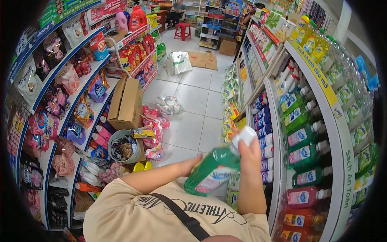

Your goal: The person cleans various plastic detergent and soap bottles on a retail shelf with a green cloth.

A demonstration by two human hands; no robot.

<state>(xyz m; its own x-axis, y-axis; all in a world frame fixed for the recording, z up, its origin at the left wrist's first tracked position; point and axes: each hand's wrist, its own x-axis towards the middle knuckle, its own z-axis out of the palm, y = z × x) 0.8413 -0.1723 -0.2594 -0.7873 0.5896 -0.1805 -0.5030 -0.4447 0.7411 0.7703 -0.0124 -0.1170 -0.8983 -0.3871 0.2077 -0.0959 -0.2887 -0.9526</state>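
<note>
A green bottle of floor cleaner (215, 171) with a white cap is held tilted in front of my chest, its label toward me and slightly blurred. My right hand (250, 151) is closed around its neck, just under the cap. Against the bottle's lower left side is my left hand (190, 164), with its fingers partly hidden behind the bottle. To the right, a shelf holds similar bottles, among them a green one (303, 154) and a pink one (302, 197).
At left are shelves with bagged detergents (66, 99). A cardboard box (125, 104), a filled bucket (125, 147) and pink packs (155, 125) stand along the aisle. Further off are a white bag (179, 63), flat cardboard (202, 60), a red stool (183, 31) and a seated person (175, 16).
</note>
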